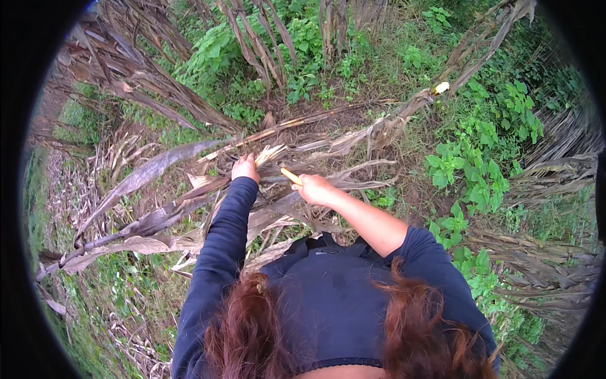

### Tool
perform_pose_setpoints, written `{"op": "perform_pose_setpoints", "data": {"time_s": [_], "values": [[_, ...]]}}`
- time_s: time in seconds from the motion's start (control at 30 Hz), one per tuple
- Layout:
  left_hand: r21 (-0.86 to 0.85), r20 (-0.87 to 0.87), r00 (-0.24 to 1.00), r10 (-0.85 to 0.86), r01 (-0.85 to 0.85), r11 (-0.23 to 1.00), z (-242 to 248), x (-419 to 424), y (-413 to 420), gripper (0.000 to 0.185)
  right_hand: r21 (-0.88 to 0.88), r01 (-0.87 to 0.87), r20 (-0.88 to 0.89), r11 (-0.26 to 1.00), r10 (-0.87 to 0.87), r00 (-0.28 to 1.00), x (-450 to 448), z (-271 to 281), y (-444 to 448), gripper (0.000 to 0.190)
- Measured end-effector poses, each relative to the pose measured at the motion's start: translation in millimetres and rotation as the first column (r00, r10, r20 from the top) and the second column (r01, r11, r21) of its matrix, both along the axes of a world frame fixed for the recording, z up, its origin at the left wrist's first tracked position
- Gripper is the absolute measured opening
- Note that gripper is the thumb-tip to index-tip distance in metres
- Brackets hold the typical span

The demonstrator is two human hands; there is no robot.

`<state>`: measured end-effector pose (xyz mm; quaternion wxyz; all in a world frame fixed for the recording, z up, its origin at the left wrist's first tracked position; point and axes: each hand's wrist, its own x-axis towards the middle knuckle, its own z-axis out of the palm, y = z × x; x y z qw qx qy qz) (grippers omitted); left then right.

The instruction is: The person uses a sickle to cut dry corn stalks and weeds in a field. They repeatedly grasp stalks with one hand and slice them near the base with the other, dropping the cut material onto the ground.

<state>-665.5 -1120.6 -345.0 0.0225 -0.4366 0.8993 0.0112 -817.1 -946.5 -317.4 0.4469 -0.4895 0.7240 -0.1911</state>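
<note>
My left hand is closed around a dry maize husk, whose pale, split leaves stick out past the fingers. Just to the right, my right hand grips a tool by its yellow handle. The tool's thin blade or point reaches towards the husk, but its shape is too small to tell. Under both hands lies a bent, dry maize stalk with long withered leaves. Farther along, at the upper right, a whitish piece, possibly an exposed maize ear, shows at the end of brown husks.
Standing dry maize stalks rise at the upper left, with more stalks at the right. Green broad-leaved weeds grow on the right. Dry stalk litter covers the ground at lower left.
</note>
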Motion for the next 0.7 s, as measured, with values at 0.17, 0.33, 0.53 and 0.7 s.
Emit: {"op": "perform_pose_setpoints", "data": {"time_s": [0.17,0.33,0.53,0.7], "values": [[0.212,0.27,0.957,0.102,-0.163,0.964,6,-8,11,0.032,0.055,0.002,0.03,0.998,-0.004,1.0,9,6,10,0.039],[0.135,0.264,0.963,0.049,-0.088,0.987,14,-8,37,0.014,0.0,0.184,-0.057,0.983,-0.183,0.981,-10,-9,0,0.037],[0.031,0.151,0.988,-0.013,0.008,0.999,25,-12,56,0.012,0.003,-0.046,-0.156,0.999,0.046,0.987,-3,-24,-8,0.039],[-0.054,0.102,0.979,-0.176,0.182,0.982,17,-14,40,0.014,-0.036,0.108,-0.278,0.994,-0.114,0.954,4,-30,38,0.034]]}}
